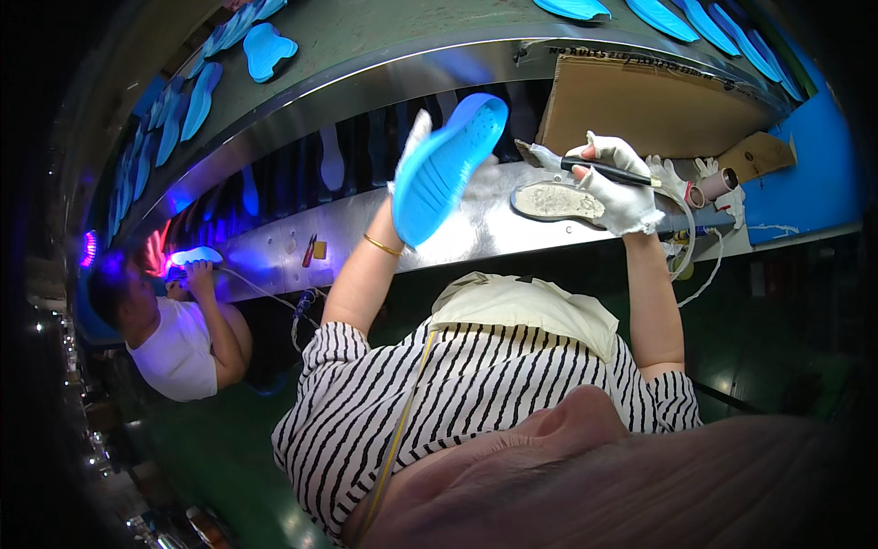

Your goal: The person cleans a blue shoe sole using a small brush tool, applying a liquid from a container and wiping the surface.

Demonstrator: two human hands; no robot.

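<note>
My left hand (418,135), in a pale glove, grips a bright blue insole (444,178) and holds it tilted above the metal bench; most of its fingers are behind the insole. My right hand (620,199), in a white glove with bare fingertips, is closed around a black-handled brush (608,171). The brush's pale, flat head points toward the insole, apart from it. Below the brush, a dark-rimmed sole with a whitish, rough surface (560,201) lies on the bench. A pale tube (684,215) runs down from near the brush handle's end.
A cardboard sheet (640,105) leans behind my right hand, with a spool (712,188) and spare gloves to the right. Several blue insoles (270,52) lie on the raised conveyor (393,37). Small tools (314,252) sit on the bench (366,261). A co-worker (187,339) handles a sole at left.
</note>
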